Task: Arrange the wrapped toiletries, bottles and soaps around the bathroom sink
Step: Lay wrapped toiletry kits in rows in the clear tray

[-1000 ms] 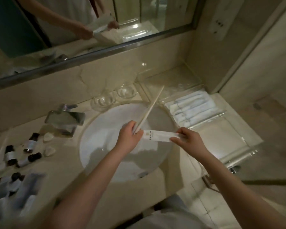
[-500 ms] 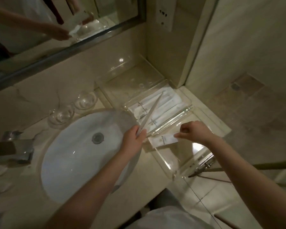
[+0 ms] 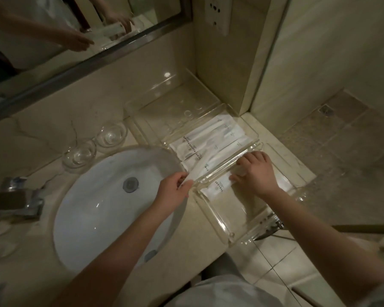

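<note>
My right hand (image 3: 256,171) presses a white wrapped packet (image 3: 217,187) flat onto the floor of the nearest clear acrylic tray (image 3: 222,220), to the right of the sink. My left hand (image 3: 175,187) pinches the end of a long thin wrapped packet (image 3: 194,171) at that tray's near-left corner; the packet slants up over the middle tray. The middle clear tray (image 3: 254,135) holds several white wrapped toiletries (image 3: 211,140) lying side by side. A third clear tray (image 3: 155,103) stands behind them with nothing in it.
The white oval sink (image 3: 102,207) with its drain (image 3: 130,184) lies left of the trays. Two upturned clear glasses (image 3: 79,155) stand behind the sink. A chrome faucet (image 3: 20,196) is at the far left. Mirror (image 3: 60,34) above; wall socket (image 3: 217,12) and shower floor at right.
The view swung right, towards the trays. My right hand carried the short packet from above the sink down into the nearest tray; my left hand lowered the long packet towards the trays.
</note>
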